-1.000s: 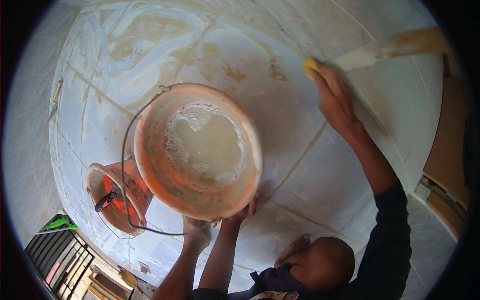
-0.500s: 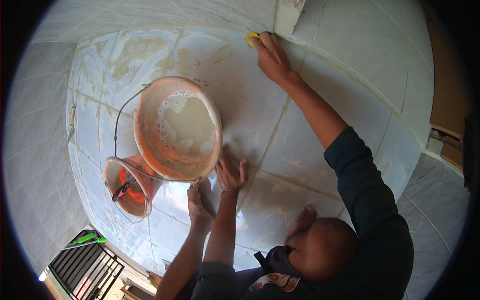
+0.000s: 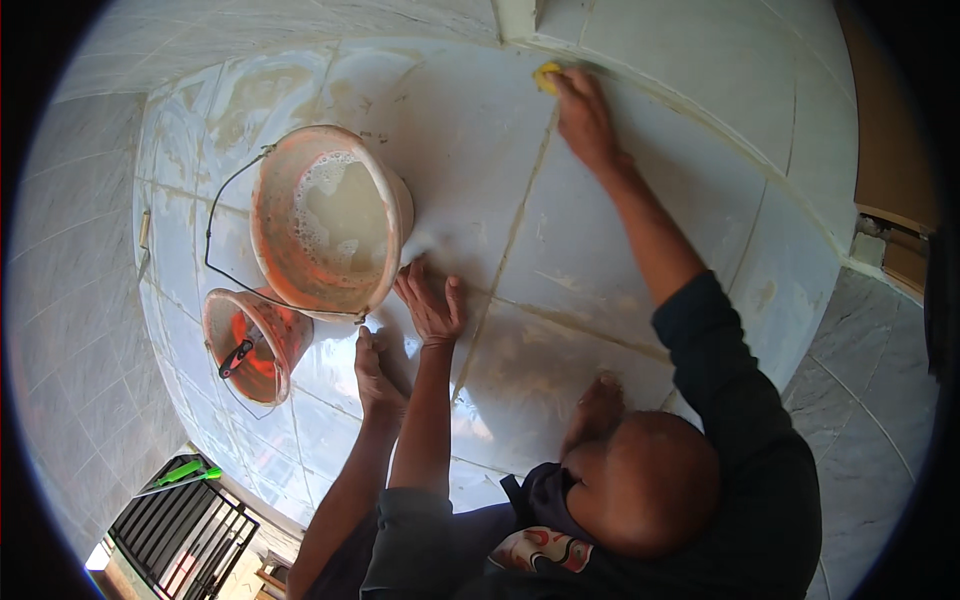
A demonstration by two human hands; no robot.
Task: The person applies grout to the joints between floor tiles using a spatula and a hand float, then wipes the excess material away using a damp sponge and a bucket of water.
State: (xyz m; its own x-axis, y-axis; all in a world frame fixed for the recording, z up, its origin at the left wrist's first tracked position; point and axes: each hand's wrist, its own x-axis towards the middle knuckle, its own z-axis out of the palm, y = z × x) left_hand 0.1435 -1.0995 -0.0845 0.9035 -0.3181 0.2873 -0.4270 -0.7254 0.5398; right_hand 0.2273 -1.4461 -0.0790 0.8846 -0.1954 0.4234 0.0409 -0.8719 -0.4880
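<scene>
My right hand [image 3: 587,118] is stretched far ahead, its fingers closed on a yellow sponge [image 3: 546,77] pressed to the tiled floor [image 3: 480,150] near the foot of the wall. Propped on the tiles, my left hand [image 3: 432,305] has its fingers spread, right beside a large orange bucket [image 3: 392,215]. That bucket holds cloudy water [image 3: 345,220] with foam around its edge. Tan grout lines [image 3: 520,215] and smeary residue mark the tiles. The sponge's underside and part of it within my fingers are hidden.
A smaller orange bucket [image 3: 290,335] stands left of the large one, with a black-and-red-handled tool [image 3: 236,358] inside. A long-handled tool [image 3: 145,230] lies by the left wall. My bare feet [image 3: 378,385] rest on the tiles. A black metal gate [image 3: 165,530] is at lower left.
The sponge in my right hand has moved right along the wall's foot, past the wall corner. My left hand stays on the floor beside the bucket. The whole view has shifted slightly.
</scene>
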